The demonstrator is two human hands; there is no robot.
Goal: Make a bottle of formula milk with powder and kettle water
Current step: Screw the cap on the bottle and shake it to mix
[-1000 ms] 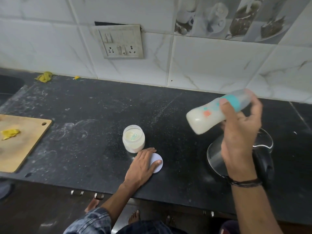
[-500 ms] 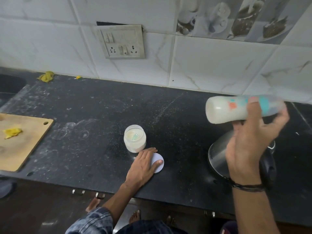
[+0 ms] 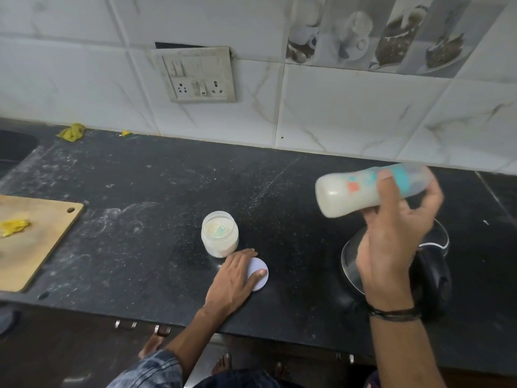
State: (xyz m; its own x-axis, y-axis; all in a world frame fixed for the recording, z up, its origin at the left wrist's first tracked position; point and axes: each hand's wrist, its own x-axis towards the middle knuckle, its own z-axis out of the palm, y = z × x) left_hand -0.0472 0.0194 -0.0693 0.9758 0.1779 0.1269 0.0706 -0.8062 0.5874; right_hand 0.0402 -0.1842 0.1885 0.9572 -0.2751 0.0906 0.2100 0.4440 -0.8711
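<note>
since half a second ago the bottle has swung down and left, mid-shake.
right hand grips its teal-marked upper end, base pointing left, in the air above the counter near the kettle; the mix looks milky white. left hand lies flat on the lid beside the open jar. next, probably: check for lumps, then close the jar.

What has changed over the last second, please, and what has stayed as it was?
The right hand, gripping the bottle throughout, swung it up level and rightward, then back down-left, base lower: a shake. Nothing was taken or released. The left hand still rests on the lid beside the open jar; the kettle has not moved.
</note>
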